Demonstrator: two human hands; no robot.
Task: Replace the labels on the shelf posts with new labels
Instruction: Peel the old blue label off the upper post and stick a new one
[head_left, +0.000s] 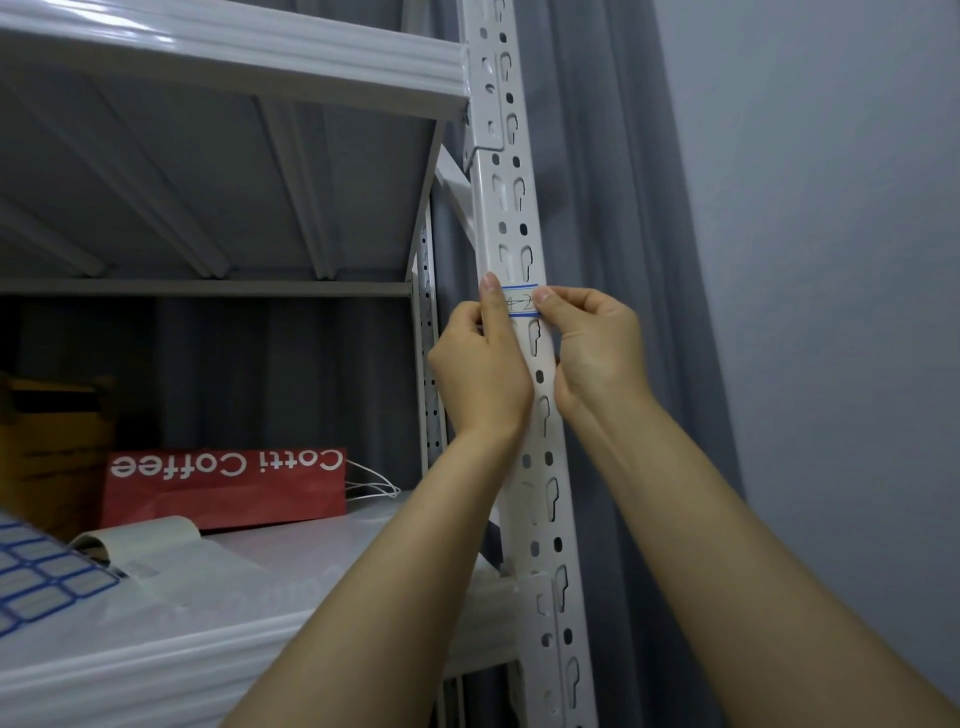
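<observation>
On the lower shelf (156, 670) at the far left, a label sheet (36, 582) of blue-bordered blanks is seen at the frame's edge. Behind it a yellow cardboard box (52, 447) is set back in shadow, and a red Cotti Coffee paper bag (223, 493) is laid on its side. Further right, the left hand (480, 374) is raised against the near side of the white shelf post (514, 208). Its thumb is laid straight upward over the left end of the label (519, 301), and its other fingers are curled in against the post's flank, so that this end is held down. The label itself is found on the front face of the post, just above both palms and between the two thumbs. It is blue-edged and bears handwriting too blurred to be read with confidence. Its long axis runs across the post, while the post's own long axis runs nearly upright, so the strip is crossed at right angles to the slotted column. The right end is held by the right hand (597, 348), with the thumb tip set on it and the fingers curled beside and behind the post's edge. Neither hand can be called the nearer, since one end is taken by each. Whether the label is being pressed on or lifted off cannot be told. In either case the coming move is judged to run along the label's length, from one thumb toward the other. Beyond the post a grey curtain (613, 182) is hung, and a pale wall (831, 260) is seen at the right.
</observation>
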